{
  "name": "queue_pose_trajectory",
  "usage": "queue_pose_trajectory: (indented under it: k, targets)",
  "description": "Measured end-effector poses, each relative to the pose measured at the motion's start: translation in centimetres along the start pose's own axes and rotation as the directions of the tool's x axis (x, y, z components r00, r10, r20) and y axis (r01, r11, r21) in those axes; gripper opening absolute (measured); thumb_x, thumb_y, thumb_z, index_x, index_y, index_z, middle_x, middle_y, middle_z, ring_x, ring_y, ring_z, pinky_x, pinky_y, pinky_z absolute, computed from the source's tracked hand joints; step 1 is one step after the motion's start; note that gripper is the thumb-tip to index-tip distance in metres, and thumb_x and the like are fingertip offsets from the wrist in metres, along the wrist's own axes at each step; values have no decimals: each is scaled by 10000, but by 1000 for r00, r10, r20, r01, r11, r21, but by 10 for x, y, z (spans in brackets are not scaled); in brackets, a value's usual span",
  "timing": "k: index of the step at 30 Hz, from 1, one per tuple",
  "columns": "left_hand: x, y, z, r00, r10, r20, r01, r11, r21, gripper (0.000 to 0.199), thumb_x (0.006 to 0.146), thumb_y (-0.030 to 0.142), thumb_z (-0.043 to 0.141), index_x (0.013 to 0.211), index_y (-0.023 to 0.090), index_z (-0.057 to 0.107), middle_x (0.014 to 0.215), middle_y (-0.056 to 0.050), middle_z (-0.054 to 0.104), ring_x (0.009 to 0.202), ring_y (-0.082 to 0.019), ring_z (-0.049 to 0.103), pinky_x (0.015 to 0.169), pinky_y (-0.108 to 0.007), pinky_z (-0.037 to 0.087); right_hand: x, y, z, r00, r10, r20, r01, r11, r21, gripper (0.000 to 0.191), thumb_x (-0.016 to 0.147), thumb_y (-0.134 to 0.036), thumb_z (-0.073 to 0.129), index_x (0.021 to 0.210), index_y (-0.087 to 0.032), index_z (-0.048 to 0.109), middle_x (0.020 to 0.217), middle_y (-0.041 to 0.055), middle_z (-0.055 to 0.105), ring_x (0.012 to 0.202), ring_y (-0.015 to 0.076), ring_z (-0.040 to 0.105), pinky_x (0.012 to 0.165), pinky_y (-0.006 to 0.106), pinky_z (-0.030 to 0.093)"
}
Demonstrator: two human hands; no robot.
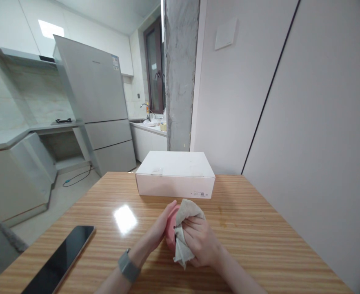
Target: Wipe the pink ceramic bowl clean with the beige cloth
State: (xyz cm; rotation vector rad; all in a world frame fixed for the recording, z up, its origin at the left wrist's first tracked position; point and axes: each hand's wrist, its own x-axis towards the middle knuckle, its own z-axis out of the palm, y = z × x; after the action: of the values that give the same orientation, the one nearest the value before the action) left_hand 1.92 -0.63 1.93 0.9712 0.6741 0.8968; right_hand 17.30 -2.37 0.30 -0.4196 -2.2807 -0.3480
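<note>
A pink rounded object (170, 230) is held over the near middle of the table; the cloth covers much of it, so I cannot tell its kind. My left hand (164, 220) grips its left side, with the fingers partly hidden behind it and a grey-green band on the wrist. Bunched in my right hand (200, 241) is a light grey cloth (192, 208), pressed against the right side of the pink object. The fingers of this hand are curled into the cloth, and a loose end hangs below.
A white box (175, 185) sits at the far side of the wood-grain table (253, 237). Towards the left near edge lies a black phone (62, 259). A pale wall (308, 122) runs along the right. Beyond are a fridge (91, 90) and kitchen counters.
</note>
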Motion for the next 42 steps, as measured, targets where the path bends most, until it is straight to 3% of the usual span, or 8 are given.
queue_pose_trajectory:
  k: [8, 14, 19, 22, 26, 33, 38, 42]
  targets:
    - [4, 1, -10, 995, 96, -34, -83, 959, 271, 488, 801, 553, 570, 1027, 138, 689, 987, -69, 702, 1037, -250, 559, 996, -367, 346, -2, 6, -1, 987, 158, 33, -162, 975, 152, 352, 873, -377, 258, 856, -186, 553, 751, 110, 648, 726, 248, 603, 762, 424, 486]
    - [-1, -10, -1, 992, 123, 24, -122, 992, -16, 403, 781, 412, 661, 1102, 174, 606, 999, -43, 651, 923, -178, 575, 835, -294, 429, -4, 15, -10, 961, 259, -95, -251, 964, 87, 249, 854, -272, 320, 863, -191, 556, 760, 96, 639, 722, 242, 595, 722, 412, 477]
    - [-2, -8, 9, 990, 141, -12, -142, 982, -125, 307, 799, 391, 602, 963, 135, 646, 908, -55, 665, 932, -200, 574, 890, -314, 403, -4, 11, -9, 987, 87, -137, -98, 992, -78, 330, 880, -310, 284, 883, -158, 577, 697, 121, 640, 679, 260, 603, 703, 429, 505]
    - [-3, 2, 10, 994, 78, -81, -77, 997, 15, 452, 864, 508, 439, 903, 123, 673, 876, -71, 682, 945, -224, 578, 941, -343, 376, -2, 2, -3, 997, -21, -70, 13, 994, -113, 345, 889, -291, 279, 836, -150, 590, 688, 138, 656, 667, 246, 617, 730, 397, 516]
    - [-8, 20, 5, 992, 99, -75, -69, 940, 335, 306, 815, 420, 526, 839, 177, 712, 897, -40, 701, 978, -241, 562, 970, -342, 344, 0, -6, 5, 992, -105, -74, 98, 990, -97, 334, 888, -221, 270, 846, -140, 592, 688, 154, 669, 665, 242, 621, 740, 382, 517]
    - [-13, 27, -1, 982, 188, -16, -156, 860, 486, 334, 853, 425, 496, 909, 186, 723, 938, -40, 708, 982, -252, 570, 974, -342, 343, 2, -1, 0, 999, -33, -25, 31, 998, -47, 288, 883, -281, 321, 801, -168, 573, 631, 104, 635, 592, 226, 578, 649, 364, 509]
    - [-13, 11, 2, 982, 189, -31, -177, 957, 228, 384, 803, 472, 599, 1045, 177, 647, 1093, -58, 666, 1090, -234, 535, 972, -315, 370, -2, 11, -7, 989, 104, -107, -107, 994, -25, 273, 870, -277, 319, 929, -169, 563, 715, 107, 645, 671, 254, 604, 674, 406, 488]
    - [-8, -3, 4, 995, 95, 22, -95, 995, 6, 415, 778, 462, 627, 1080, 177, 623, 1014, -52, 679, 954, -221, 604, 840, -319, 454, -6, 14, -9, 975, 144, -171, -149, 989, -17, 285, 879, -298, 312, 945, -175, 560, 703, 99, 629, 665, 257, 601, 668, 419, 489]
